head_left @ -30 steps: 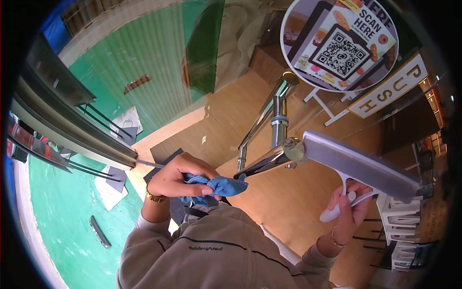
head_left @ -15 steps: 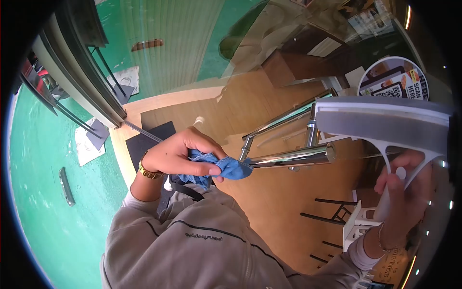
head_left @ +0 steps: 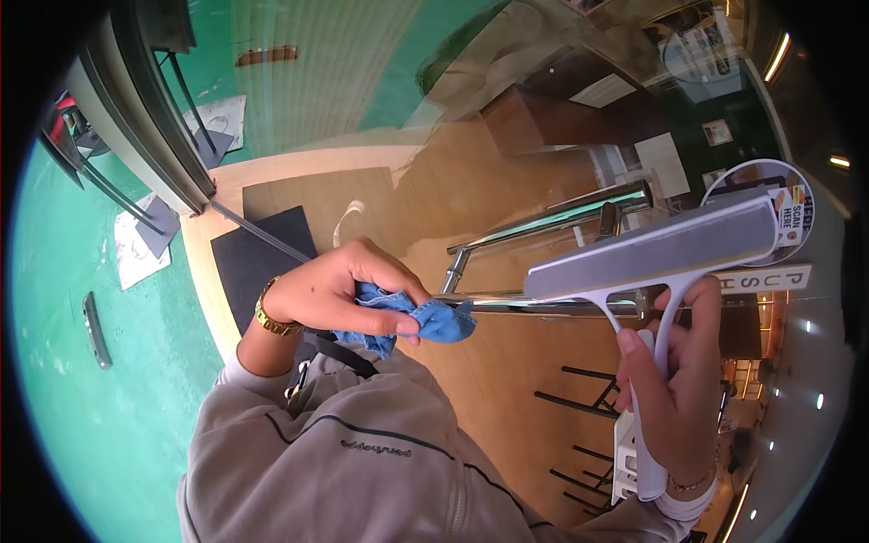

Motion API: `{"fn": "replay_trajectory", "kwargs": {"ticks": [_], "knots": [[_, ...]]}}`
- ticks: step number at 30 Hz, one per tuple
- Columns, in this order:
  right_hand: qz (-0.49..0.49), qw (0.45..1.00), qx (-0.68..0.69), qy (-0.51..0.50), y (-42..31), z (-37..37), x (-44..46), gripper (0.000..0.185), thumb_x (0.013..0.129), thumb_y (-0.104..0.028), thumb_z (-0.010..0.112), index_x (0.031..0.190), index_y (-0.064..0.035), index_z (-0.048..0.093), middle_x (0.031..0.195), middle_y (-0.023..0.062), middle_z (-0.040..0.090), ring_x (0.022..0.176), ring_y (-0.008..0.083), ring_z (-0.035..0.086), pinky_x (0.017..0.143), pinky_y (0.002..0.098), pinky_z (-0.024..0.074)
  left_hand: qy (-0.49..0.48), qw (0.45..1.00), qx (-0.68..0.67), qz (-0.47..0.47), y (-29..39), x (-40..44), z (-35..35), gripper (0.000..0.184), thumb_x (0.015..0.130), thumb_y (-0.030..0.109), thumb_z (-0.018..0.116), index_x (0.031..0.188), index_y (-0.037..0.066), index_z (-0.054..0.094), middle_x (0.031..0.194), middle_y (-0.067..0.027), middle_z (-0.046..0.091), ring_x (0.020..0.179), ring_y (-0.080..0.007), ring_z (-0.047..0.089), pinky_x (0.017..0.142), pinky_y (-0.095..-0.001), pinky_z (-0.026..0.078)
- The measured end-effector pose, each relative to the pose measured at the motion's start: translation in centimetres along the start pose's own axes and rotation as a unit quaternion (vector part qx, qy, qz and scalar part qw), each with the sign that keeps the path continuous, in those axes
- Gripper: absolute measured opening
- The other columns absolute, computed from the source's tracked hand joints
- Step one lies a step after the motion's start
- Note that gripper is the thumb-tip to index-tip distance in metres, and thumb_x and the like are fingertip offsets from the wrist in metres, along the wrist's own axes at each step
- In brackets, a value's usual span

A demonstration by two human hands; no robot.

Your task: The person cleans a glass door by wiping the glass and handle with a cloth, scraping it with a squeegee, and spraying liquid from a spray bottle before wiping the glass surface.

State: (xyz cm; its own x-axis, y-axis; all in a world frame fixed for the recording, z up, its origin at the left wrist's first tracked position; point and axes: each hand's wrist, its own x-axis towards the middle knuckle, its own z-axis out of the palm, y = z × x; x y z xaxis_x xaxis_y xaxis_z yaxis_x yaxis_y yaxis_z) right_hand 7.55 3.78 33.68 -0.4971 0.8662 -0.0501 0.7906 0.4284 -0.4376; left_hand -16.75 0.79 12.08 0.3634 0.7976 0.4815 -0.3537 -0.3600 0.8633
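A dark mat (head_left: 258, 271) lies on the brown floor (head_left: 493, 389), well apart from the chairs (head_left: 626, 452); left of the mat, white slabs (head_left: 136, 258) lie on green floor (head_left: 149, 389).

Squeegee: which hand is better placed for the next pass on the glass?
Right, likely: the right hand grips the squeegee by its handle, while the left hand is closed around a bunched blue cloth.

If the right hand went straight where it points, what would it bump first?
The squeegee in the right hand leads the way. It would probably bump the shiny door handle, part of which shows behind it. Depth is unclear, though, so it might miss.
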Motion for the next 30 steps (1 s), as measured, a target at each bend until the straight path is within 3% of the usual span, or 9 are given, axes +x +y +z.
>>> {"fn": "replay_trajectory", "kwargs": {"ticks": [4, 6, 10, 17, 21, 24, 27, 30], "knots": [[-0.035, 0.997, -0.054, 0.045, 1.0, 2.1, 0.6, 0.037, 0.089, -0.004, 0.050, 0.118, -0.0030, 0.027, 0.057, 0.0023, 0.048, 0.041, 0.0055, 0.044, 0.039, 0.0179, 0.0323, -0.009, 1.000, -0.014, 0.007, -0.7, 0.1, 0.0, 0.022, 0.083, 0.008, 0.067, 0.097, -0.007, 0.065, 0.079, -0.0097, 0.066, 0.068, -0.0099, 0.059, 0.060, -0.0229, 0.045], [0.011, 0.998, -0.036, 0.049, 0.8, 2.7, 0.4, 0.035, 0.090, -0.004, 0.049, 0.118, -0.0033, 0.027, 0.065, 0.0032, 0.048, 0.044, 0.0064, 0.046, 0.039, 0.0187, 0.0356, -0.004, 1.000, -0.024, 0.006, -0.8, 0.0, 0.0, 0.021, 0.083, 0.008, 0.067, 0.097, -0.007, 0.065, 0.079, -0.0095, 0.066, 0.068, -0.0098, 0.059, 0.060, -0.0229, 0.045], [0.070, 0.993, 0.055, 0.083, -0.1, 3.6, 1.1, 0.034, 0.090, -0.011, 0.054, 0.110, -0.0003, 0.028, 0.058, 0.0124, 0.053, 0.044, 0.0169, 0.055, 0.042, 0.0272, 0.0376, -0.003, 1.000, -0.025, 0.005, -1.1, -0.3, -0.4, 0.021, 0.082, 0.008, 0.067, 0.096, -0.007, 0.065, 0.079, -0.0092, 0.066, 0.068, -0.0095, 0.059, 0.060, -0.0229, 0.046], [0.083, 0.991, 0.054, 0.086, -0.2, 3.7, 1.9, 0.033, 0.090, -0.011, 0.053, 0.110, -0.0011, 0.028, 0.053, 0.0083, 0.050, 0.043, 0.0158, 0.054, 0.040, 0.0263, 0.0371, -0.001, 0.999, -0.048, 0.006, -1.3, 0.2, -0.7, 0.020, 0.082, 0.007, 0.067, 0.095, -0.008, 0.064, 0.079, -0.0096, 0.066, 0.068, -0.0094, 0.058, 0.059, -0.0225, 0.045], [0.069, 0.994, 0.042, 0.067, -0.1, 3.9, 2.5, 0.027, 0.091, -0.005, 0.049, 0.110, -0.0039, 0.031, 0.077, 0.0062, 0.046, 0.048, 0.0079, 0.049, 0.039, 0.0206, 0.0400, -0.011, 0.999, -0.051, 0.006, -1.8, 0.3, -0.9, 0.019, 0.082, 0.007, 0.068, 0.094, -0.008, 0.064, 0.079, -0.0099, 0.066, 0.069, -0.0098, 0.059, 0.060, -0.0228, 0.045], [0.076, 0.993, 0.029, 0.080, -0.3, 4.0, 2.4, 0.025, 0.091, -0.005, 0.049, 0.109, -0.0039, 0.031, 0.074, 0.0062, 0.047, 0.046, 0.0082, 0.049, 0.038, 0.0210, 0.0389, -0.008, 0.999, -0.045, 0.012, -1.8, 0.4, -1.0, 0.019, 0.082, 0.006, 0.068, 0.093, -0.008, 0.064, 0.080, -0.0101, 0.066, 0.069, -0.0107, 0.059, 0.060, -0.0233, 0.045], [0.113, 0.990, 0.029, 0.081, -0.9, 3.7, 2.4, 0.031, 0.090, -0.009, 0.051, 0.109, 0.0002, 0.028, 0.063, 0.0145, 0.052, 0.045, 0.0217, 0.056, 0.042, 0.0325, 0.0384, -0.006, 0.999, -0.051, 0.007, -1.6, 0.5, -1.0, 0.018, 0.081, 0.006, 0.068, 0.092, -0.008, 0.065, 0.080, -0.0104, 0.066, 0.069, -0.0119, 0.059, 0.061, -0.0239, 0.045], [0.097, 0.991, -0.019, 0.094, -0.6, 3.8, 2.5, 0.030, 0.090, -0.009, 0.051, 0.109, 0.0004, 0.029, 0.067, 0.0180, 0.053, 0.048, 0.0296, 0.057, 0.043, 0.0373, 0.0387, -0.009, 0.999, -0.041, 0.016, -1.8, 0.5, -1.2, 0.017, 0.081, 0.004, 0.067, 0.092, -0.008, 0.065, 0.082, -0.0117, 0.067, 0.070, -0.0132, 0.061, 0.062, -0.0240, 0.046]]}}
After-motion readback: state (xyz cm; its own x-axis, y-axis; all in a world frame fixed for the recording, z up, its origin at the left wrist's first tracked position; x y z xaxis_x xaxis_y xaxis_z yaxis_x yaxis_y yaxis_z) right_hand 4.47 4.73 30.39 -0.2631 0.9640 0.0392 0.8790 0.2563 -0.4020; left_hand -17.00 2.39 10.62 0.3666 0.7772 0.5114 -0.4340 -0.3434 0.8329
